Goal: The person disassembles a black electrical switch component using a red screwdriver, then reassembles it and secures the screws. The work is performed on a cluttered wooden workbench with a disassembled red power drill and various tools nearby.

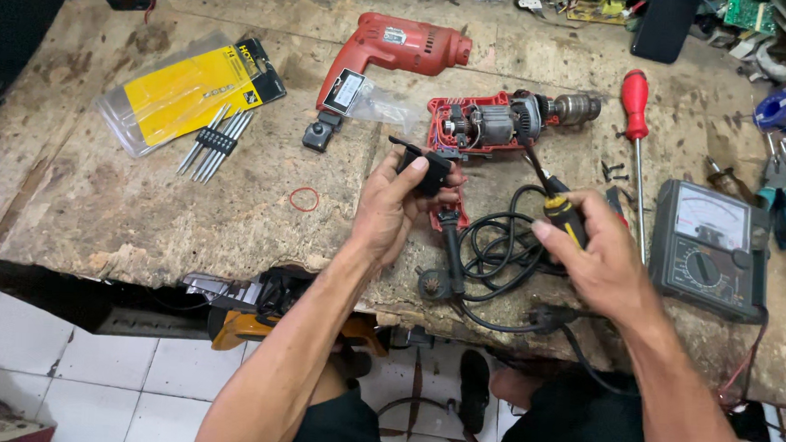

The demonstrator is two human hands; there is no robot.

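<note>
My left hand (392, 207) holds a small black switch part (425, 165) just in front of the opened red drill body (487, 127), whose motor and chuck lie exposed. A yellow and black screwdriver (562, 214) sits in my right hand (599, 259), its tip pointing up toward the motor. The drill's black power cord (499, 253) coils on the bench between my hands. The red drill housing half (386, 50) lies farther back on the wooden workbench (142, 217).
A red-handled screwdriver (635, 113) and a grey analog multimeter (710, 247) lie to the right. At the left are a yellow bit package (189, 89), a set of metal bits (216, 140) and a red rubber band (304, 198). Clutter lines the bench's back and right edges.
</note>
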